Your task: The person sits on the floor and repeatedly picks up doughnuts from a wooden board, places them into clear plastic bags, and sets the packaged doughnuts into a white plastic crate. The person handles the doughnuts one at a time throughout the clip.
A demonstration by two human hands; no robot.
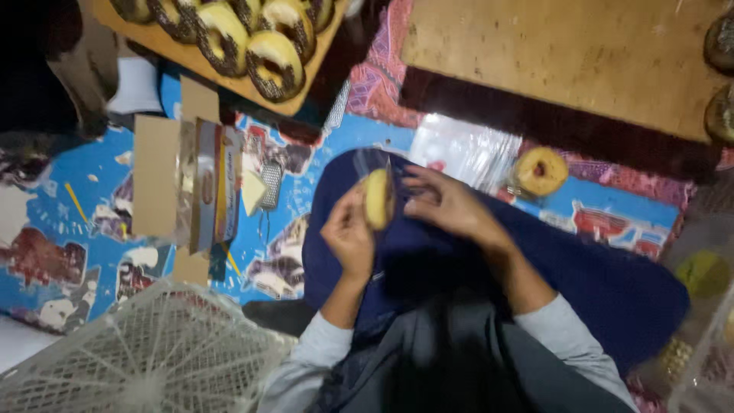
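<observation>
A floor covered by a blue patterned mat [92,222] is seen. An opened cardboard box [187,187] is laid on it at nine o'clock, a clear plastic sheet [462,149] near centre, and a wrapped yellow ring cake [540,171] at two o'clock. A white mesh basket [145,356] is set at seven o'clock.

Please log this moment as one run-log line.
left hand: holds doughnut | right hand: on clear bag around it | wrapped doughnut: on mat
</observation>
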